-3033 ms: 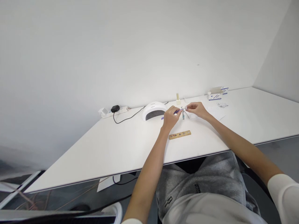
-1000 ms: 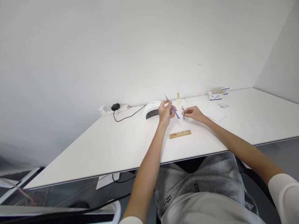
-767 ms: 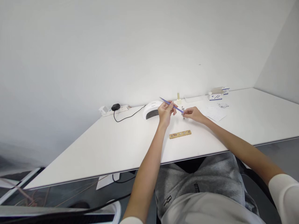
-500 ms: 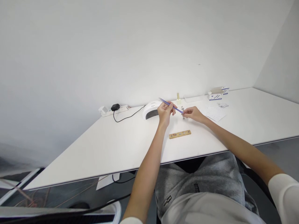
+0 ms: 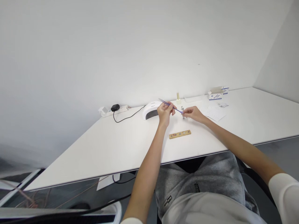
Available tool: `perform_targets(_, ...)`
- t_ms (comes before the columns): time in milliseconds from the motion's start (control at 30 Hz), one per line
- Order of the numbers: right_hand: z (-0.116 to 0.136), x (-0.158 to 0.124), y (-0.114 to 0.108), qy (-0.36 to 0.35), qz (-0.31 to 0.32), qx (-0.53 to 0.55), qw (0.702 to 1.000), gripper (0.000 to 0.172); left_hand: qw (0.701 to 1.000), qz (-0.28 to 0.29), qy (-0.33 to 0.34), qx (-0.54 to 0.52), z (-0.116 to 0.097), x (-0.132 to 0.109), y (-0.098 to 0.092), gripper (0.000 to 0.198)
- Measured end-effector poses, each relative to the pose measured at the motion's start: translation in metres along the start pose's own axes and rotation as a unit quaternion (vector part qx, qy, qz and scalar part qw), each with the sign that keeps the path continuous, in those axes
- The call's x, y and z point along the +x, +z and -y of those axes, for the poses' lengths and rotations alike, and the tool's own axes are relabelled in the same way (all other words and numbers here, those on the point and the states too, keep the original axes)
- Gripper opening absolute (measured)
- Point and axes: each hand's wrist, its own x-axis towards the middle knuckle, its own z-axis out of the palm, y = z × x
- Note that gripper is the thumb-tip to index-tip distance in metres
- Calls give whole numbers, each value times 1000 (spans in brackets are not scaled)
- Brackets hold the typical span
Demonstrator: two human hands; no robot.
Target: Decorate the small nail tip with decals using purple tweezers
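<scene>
My left hand (image 5: 165,114) is closed around a pair of slim purple tweezers (image 5: 174,108). Their thin points reach up and left past my knuckles. At the tweezers' other, right-hand end, the thumb and forefinger of my right hand (image 5: 193,114) are pinched together on it. A small silvery metal stand or clamp (image 5: 183,118) is right by those fingertips and partly hidden by them. Nearer to me on the table lies a narrow wooden strip (image 5: 180,134) bearing several small roundish pieces, too small to make out.
Behind my left hand stands a white arched lamp (image 5: 149,109) with a black cable. Further back are a pale bottle (image 5: 178,99), a clear tray (image 5: 193,99) and open white-and-blue boxes (image 5: 215,94). A paper sheet (image 5: 216,114) lies right; a power strip (image 5: 123,109) sits left.
The tweezers have turned slightly about their length and look narrower and darker. Both hands have stayed almost in place.
</scene>
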Motion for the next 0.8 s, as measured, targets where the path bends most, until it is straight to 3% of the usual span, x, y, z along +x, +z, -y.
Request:
perform_targets(633, 6, -1, 0, 3, -26, -16, 1000, 14, 1000, 19, -6, -3, -2, -1, 1, 29)
perform_targets(800, 5, 0, -2, 0, -21, 0, 1000, 17, 999, -10, 9, -42, -4, 2, -1, 31)
